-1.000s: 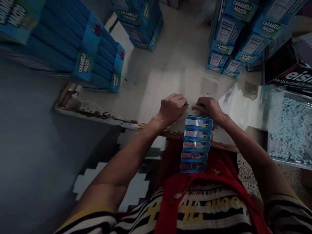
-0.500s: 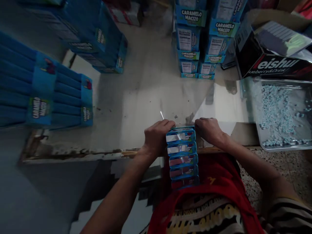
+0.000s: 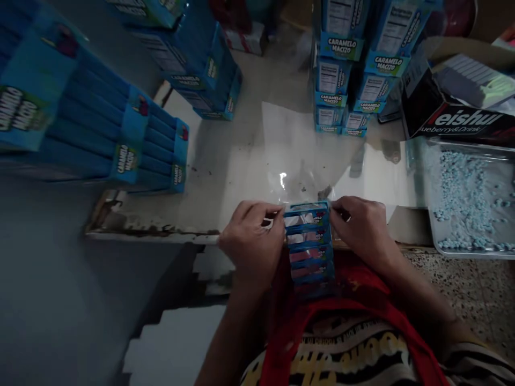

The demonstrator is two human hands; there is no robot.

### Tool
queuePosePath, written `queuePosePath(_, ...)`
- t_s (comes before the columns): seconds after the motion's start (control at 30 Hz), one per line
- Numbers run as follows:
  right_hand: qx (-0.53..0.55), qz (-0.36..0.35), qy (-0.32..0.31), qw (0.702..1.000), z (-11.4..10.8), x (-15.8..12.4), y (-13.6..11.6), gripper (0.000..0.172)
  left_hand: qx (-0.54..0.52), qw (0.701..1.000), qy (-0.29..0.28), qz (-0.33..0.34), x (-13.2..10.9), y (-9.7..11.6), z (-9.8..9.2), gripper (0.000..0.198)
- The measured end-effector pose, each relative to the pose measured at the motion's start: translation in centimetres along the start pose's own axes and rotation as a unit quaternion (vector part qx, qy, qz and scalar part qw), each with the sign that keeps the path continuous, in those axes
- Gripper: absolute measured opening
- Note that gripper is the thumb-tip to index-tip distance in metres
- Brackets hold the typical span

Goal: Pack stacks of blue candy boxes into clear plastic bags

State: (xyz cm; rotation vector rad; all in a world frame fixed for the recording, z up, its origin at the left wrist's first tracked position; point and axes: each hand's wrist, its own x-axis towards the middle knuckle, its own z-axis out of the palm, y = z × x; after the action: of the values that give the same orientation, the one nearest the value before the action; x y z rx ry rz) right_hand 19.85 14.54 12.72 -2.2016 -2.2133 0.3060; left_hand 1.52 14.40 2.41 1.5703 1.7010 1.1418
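Packs (image 3: 309,254), blue and five deep, make up a column at the table's near edge, running toward six o'clock over the red apron (image 3: 360,276). Left hand (image 3: 255,236) sits at the column's far end, toward eleven o'clock, with thumb and forefinger in a narrow pinch; right hand (image 3: 364,228) does likewise toward one o'clock. Both seem to pinch the near edge of some clear film (image 3: 281,153) (just where it passes under the fingers is hard to make out). From there the film spreads toward twelve o'clock over the pale table (image 3: 237,171), with a bright glint on it.

Farther off, taking the column as the dial's centre, a tall pile (image 3: 90,126) of blue boxes stands at ten o'clock and another stack (image 3: 201,69) at eleven. Twin towers (image 3: 350,80), marked "Caramelo Macizo", rise just past twelve. Between one and two is a black box (image 3: 426,110); between two and three, a clear tray (image 3: 475,253) with light-blue bits (image 3: 462,182).
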Motion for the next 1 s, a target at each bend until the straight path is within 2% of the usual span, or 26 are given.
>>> queuePosePath(0.07, 0.007, 0.018, 0.035, 0.999, 0.5, 0.1, 0.2, 0.022, 0.013, 0.999, 0.034, -0.023, -0.3, 0.4, 0.9, 0.018)
queuePosePath(0.13, 0.023, 0.041, 0.043, 0.998, 0.6, 0.8, 0.5, 0.02, 0.04, 0.999, 0.026, -0.019, 0.1, 0.6, 1.5, 0.021)
queuePosePath(0.27, 0.14, 0.078, -0.019, 0.987, -1.1, 2.5, 0.9, 0.012, 0.054, 0.998, -0.019, 0.012, 1.6, 1.5, 1.8, 0.017)
queuePosePath(0.33, 0.143, 0.079, -0.028, 0.986, -1.8, 2.3, 0.7, 0.009, 0.054, 0.998, -0.01, 0.021, 1.6, 2.2, 1.8, 0.018)
queuePosePath(0.37, 0.113, 0.075, -0.01, 0.991, -1.9, 1.9, 0.6, 0.01, 0.059, 0.998, 0.004, 0.025, 1.3, 2.4, 1.9, 0.02)
queuePosePath(0.47, -0.012, 0.015, 0.094, 0.995, -0.8, -0.6, 0.8, 0.016, 0.048, 0.995, 0.059, 0.062, 0.3, 2.3, 2.3, 0.018)
queuePosePath(0.6, -0.079, -0.136, 0.214, 0.964, 1.2, -3.4, 1.8, 0.023, -0.037, 0.981, 0.092, 0.167, 0.3, 1.0, 2.6, 0.02)
queuePosePath(0.67, -0.085, -0.172, 0.251, 0.949, 1.5, -3.7, 2.0, 0.022, -0.072, 0.976, 0.096, 0.182, 0.7, 0.6, 2.7, 0.019)
queuePosePath(0.77, -0.083, -0.186, 0.267, 0.942, 1.4, -3.3, 1.9, 0.019, -0.115, 0.977, 0.114, 0.138, 1.0, 0.7, 3.1, 0.014)
queuePosePath(0.83, -0.076, -0.197, 0.271, 0.939, 1.4, -3.1, 2.0, 0.016, -0.126, 0.972, 0.157, 0.125, 0.7, 1.0, 3.6, 0.012)
queuePosePath(0.9, -0.06, -0.221, 0.275, 0.934, 1.6, -3.2, 2.3, 0.011, -0.125, 0.96, 0.2, 0.149, 0.2, 0.9, 3.7, 0.015)
queuePosePath(1.0, -0.042, -0.247, 0.268, 0.931, 2.2, -3.8, 2.9, 0.008, -0.099, 0.944, 0.217, 0.228, -0.8, -0.5, 3.1, 0.023)
